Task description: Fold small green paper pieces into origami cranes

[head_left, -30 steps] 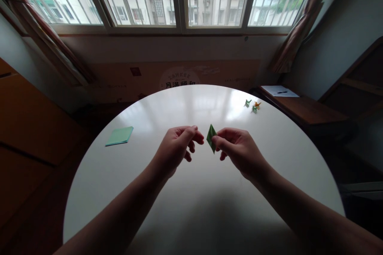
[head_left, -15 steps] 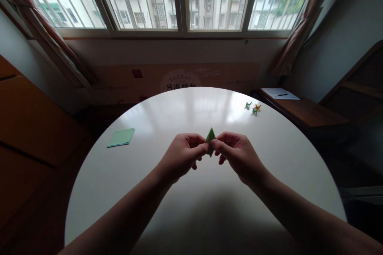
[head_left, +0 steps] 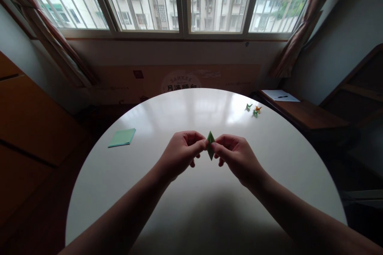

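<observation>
Between my two hands, above the middle of the table, is a small piece of green origami paper folded into a narrow diamond with its points up and down. My left hand pinches its left edge between thumb and forefinger. From the other side, my right hand grips the right edge, its thumb lying over the front of the paper. The other fingers of both hands are curled beneath and partly hidden.
A stack of light green paper squares lies on the left of the round white table. Three small folded paper figures, including an orange one, sit at the far right. Beyond is a wooden side table bearing a white sheet and a pen.
The folded paper has turned slightly, its lower tip now a little further down. My left thumb has shifted slightly toward the paper's left edge. Both hands keep their pinch.
</observation>
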